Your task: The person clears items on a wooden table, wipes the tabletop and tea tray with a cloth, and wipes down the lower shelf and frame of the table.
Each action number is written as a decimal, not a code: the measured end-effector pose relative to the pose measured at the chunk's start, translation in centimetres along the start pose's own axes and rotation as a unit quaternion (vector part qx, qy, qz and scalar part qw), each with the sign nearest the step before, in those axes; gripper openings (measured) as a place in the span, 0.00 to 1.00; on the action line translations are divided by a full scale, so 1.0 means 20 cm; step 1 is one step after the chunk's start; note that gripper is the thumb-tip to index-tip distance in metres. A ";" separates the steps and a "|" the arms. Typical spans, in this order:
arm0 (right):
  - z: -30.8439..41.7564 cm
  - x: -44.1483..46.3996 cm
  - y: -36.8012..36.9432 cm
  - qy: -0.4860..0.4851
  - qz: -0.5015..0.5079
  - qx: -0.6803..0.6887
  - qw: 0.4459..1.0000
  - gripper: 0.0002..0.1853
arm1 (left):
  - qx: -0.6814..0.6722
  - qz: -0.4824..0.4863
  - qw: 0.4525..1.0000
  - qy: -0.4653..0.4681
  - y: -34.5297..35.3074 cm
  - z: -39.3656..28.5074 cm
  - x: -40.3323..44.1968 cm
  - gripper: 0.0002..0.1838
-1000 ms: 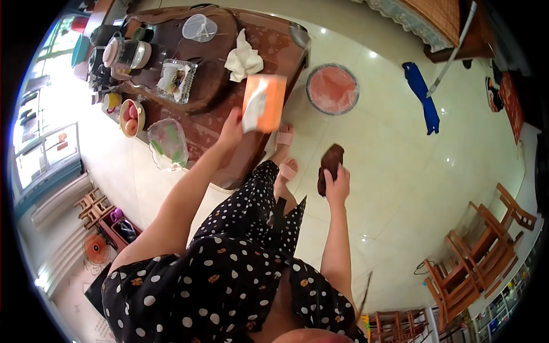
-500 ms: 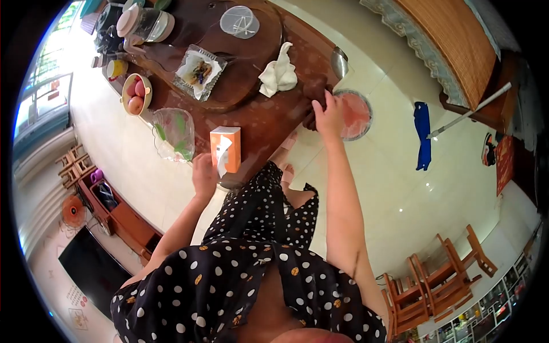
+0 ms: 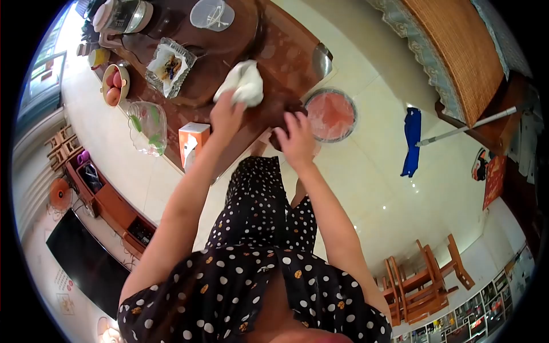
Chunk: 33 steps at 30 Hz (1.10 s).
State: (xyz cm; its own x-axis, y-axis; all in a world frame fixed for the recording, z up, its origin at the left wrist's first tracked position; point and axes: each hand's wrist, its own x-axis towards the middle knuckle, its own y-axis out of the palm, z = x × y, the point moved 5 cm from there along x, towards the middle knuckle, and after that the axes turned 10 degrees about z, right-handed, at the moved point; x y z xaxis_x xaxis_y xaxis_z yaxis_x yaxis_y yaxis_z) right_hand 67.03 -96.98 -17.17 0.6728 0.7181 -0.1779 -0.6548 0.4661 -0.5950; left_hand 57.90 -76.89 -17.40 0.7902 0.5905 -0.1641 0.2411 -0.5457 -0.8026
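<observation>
At the near side of the dark wooden table (image 3: 226,157), my left hand (image 3: 227,117) has its fingers on the near edge of a bunched white cloth (image 3: 243,83). My right hand (image 3: 298,140) is at the table's corner, its fingers curled over a dark brown cloth (image 3: 280,106). Much of that cloth blends with the table, and the hand covers part of it. An orange tissue box (image 3: 197,134) stands just left of my left forearm.
On the table are a glass dish with scraps (image 3: 170,67), a clear round lid or container (image 3: 212,14), a glass pitcher (image 3: 128,16), a fruit bowl (image 3: 108,97) and a leaf-patterned glass bowl (image 3: 140,123). A round bin with a reddish inside (image 3: 330,117) stands right of the corner.
My left hand has moved from beside the tissue box to the white cloth, which is now more bunched and slightly nearer. My right hand stays at the brown cloth. The view has shifted.
</observation>
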 end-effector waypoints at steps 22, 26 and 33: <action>-0.49 0.74 -0.28 0.165 0.043 -0.189 0.967 0.26 | -0.022 -0.004 0.961 -0.274 0.01 0.19 -0.44 0.37; -0.61 0.54 -0.40 0.172 0.034 -0.079 0.981 0.22 | -0.080 -0.011 0.962 -0.262 0.01 0.13 -0.52 0.39; 0.03 0.52 -0.05 -0.147 0.164 -0.218 0.951 0.18 | -0.106 -0.058 0.969 -0.213 0.04 0.02 -0.55 0.37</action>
State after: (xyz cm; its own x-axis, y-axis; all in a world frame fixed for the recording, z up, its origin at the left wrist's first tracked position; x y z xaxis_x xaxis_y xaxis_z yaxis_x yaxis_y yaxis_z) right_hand 74.47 -89.59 -17.92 0.2910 0.9308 -0.2212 -0.5646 -0.0196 -0.8251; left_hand 49.18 -83.53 -16.45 0.4567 0.8231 -0.3376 0.4609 -0.5435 -0.7015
